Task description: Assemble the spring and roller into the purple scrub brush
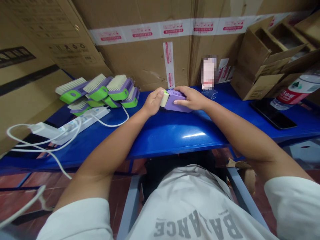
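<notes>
Over the blue table, both hands close around a purple brush (176, 104) with a pale cream and green end. My left hand (153, 101) pinches the cream end, its thumb lying along the front. On the other side, my right hand (191, 97) wraps the purple body, thumb in front and fingers over the top. The brush's far side and underside are hidden. To the left of my left hand, several purple-and-green brushes (100, 91) lie piled with cream bristles facing up.
A white power strip (82, 121) with white cables lies on the blue table (160, 140) at left. Cardboard boxes (140, 56) wall the back. A pixelated upright item (209, 73) stands behind my right hand. Farther right are a black phone (273, 114), a bottle (292, 91) and open cartons (262, 60).
</notes>
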A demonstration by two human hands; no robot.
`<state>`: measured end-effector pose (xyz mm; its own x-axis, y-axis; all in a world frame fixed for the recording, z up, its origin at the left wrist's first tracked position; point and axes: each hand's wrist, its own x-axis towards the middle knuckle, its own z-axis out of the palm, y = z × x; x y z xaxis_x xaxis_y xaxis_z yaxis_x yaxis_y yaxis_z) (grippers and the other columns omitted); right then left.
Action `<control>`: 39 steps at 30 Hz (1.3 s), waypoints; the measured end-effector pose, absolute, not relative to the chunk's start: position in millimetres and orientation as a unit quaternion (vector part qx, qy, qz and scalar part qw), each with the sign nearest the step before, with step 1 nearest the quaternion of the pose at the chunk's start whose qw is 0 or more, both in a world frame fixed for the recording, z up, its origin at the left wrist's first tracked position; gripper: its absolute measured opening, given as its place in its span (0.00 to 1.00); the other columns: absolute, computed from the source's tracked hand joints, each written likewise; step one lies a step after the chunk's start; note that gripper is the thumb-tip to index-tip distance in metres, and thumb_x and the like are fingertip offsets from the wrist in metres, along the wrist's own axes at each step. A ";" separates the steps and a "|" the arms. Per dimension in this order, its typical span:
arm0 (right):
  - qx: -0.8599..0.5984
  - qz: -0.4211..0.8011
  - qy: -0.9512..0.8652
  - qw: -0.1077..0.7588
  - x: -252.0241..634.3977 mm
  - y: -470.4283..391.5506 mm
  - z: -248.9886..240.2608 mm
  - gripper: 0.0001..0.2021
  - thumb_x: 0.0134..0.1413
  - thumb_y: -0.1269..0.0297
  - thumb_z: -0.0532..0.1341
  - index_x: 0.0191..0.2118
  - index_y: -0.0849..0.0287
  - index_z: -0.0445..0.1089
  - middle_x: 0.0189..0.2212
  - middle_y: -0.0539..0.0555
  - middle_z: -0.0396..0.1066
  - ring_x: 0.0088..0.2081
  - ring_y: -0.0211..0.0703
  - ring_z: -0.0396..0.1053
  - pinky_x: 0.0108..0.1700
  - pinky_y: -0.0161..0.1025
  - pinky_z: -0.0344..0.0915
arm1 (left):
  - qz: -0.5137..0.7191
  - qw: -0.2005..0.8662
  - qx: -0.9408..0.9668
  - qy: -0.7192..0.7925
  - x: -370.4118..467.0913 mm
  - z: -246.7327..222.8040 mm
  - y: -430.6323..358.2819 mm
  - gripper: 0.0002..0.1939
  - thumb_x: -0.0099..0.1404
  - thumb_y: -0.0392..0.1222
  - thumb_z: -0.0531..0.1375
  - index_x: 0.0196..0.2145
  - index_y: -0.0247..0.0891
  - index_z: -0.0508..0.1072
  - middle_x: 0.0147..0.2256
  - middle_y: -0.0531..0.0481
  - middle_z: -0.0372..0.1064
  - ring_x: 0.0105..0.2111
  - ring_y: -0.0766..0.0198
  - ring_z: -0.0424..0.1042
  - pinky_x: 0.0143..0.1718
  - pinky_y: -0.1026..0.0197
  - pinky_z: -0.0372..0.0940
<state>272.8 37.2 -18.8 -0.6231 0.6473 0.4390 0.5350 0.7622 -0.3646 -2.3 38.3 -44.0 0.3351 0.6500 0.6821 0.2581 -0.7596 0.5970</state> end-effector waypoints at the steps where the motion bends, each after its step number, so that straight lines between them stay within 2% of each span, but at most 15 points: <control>1: -0.332 0.098 -0.895 0.280 272.7 36.9 -18.6 0.46 0.69 0.24 0.64 0.73 0.60 0.75 0.67 0.72 0.82 0.65 0.75 0.79 0.69 0.68 0.73 | 0.499 0.195 0.794 0.286 -2.3 -44.0 38.3 0.43 0.79 0.88 0.49 0.38 0.44 0.75 0.33 0.50 0.73 0.32 0.59 0.71 0.36 0.54 0.67; 6: -0.339 0.096 -0.896 0.268 272.1 35.1 -16.3 0.45 0.70 0.26 0.64 0.74 0.60 0.75 0.68 0.72 0.81 0.66 0.75 0.79 0.69 0.67 0.73 | 0.493 0.191 0.798 0.290 -2.5 -43.3 37.1 0.43 0.79 0.88 0.48 0.39 0.44 0.75 0.33 0.50 0.74 0.33 0.58 0.73 0.37 0.54 0.70; 10: -0.344 0.090 -0.897 0.264 271.6 35.0 -16.2 0.45 0.71 0.26 0.64 0.74 0.61 0.75 0.68 0.72 0.81 0.66 0.74 0.79 0.70 0.66 0.73 | 0.475 0.153 0.808 0.313 -3.9 -41.8 32.3 0.44 0.81 0.86 0.44 0.42 0.44 0.77 0.36 0.48 0.78 0.35 0.56 0.77 0.41 0.53 0.73; 16: -0.370 0.061 -0.886 0.273 270.2 34.9 -18.6 0.43 0.73 0.29 0.63 0.75 0.61 0.73 0.69 0.72 0.81 0.67 0.74 0.79 0.70 0.67 0.73 | 0.452 0.031 0.820 0.351 -3.9 -38.0 26.3 0.40 0.88 0.76 0.42 0.51 0.43 0.81 0.50 0.40 0.86 0.53 0.50 0.84 0.58 0.49 0.76; 19: -0.389 0.050 -0.880 0.269 270.1 33.6 -17.7 0.42 0.74 0.30 0.63 0.75 0.61 0.73 0.69 0.72 0.81 0.66 0.74 0.79 0.69 0.67 0.74 | 0.436 0.018 0.826 0.357 -3.2 -37.6 26.5 0.38 0.89 0.74 0.43 0.55 0.42 0.81 0.53 0.39 0.86 0.56 0.50 0.84 0.62 0.49 0.76; 22: -0.393 0.048 -0.881 0.259 270.8 32.0 -15.8 0.43 0.74 0.30 0.63 0.76 0.62 0.72 0.70 0.73 0.80 0.67 0.74 0.79 0.69 0.66 0.75 | 0.417 0.016 0.833 0.363 -4.0 -37.5 26.8 0.36 0.89 0.72 0.44 0.56 0.41 0.80 0.53 0.39 0.86 0.56 0.49 0.84 0.62 0.49 0.76; 28: -0.389 0.041 -0.887 0.246 272.8 30.0 -13.5 0.42 0.75 0.32 0.64 0.77 0.62 0.71 0.71 0.74 0.79 0.68 0.76 0.78 0.69 0.67 0.74 | 0.391 0.020 0.850 0.351 -8.1 -36.5 28.8 0.32 0.87 0.71 0.49 0.54 0.41 0.77 0.50 0.40 0.85 0.50 0.49 0.84 0.55 0.49 0.76; 34: -0.388 0.046 -0.888 0.244 272.9 29.7 -12.9 0.43 0.74 0.32 0.64 0.77 0.63 0.71 0.71 0.74 0.79 0.69 0.75 0.77 0.70 0.66 0.74 | 0.378 0.031 0.853 0.357 -8.4 -35.5 29.7 0.26 0.87 0.67 0.52 0.54 0.42 0.76 0.50 0.40 0.84 0.50 0.49 0.83 0.56 0.49 0.76; 39: -0.389 0.044 -0.887 0.244 272.5 29.3 -13.3 0.43 0.74 0.33 0.64 0.77 0.63 0.71 0.72 0.74 0.79 0.69 0.76 0.77 0.70 0.67 0.74 | 0.381 0.035 0.853 0.355 -8.5 -35.6 29.9 0.27 0.86 0.68 0.52 0.54 0.42 0.76 0.50 0.40 0.84 0.51 0.49 0.83 0.56 0.49 0.76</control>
<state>272.5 29.3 -13.3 -0.5773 0.7123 0.3992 0.6692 0.6929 -0.2685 -8.5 29.9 -35.6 0.4584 0.6321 0.6248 0.5781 -0.7460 0.3306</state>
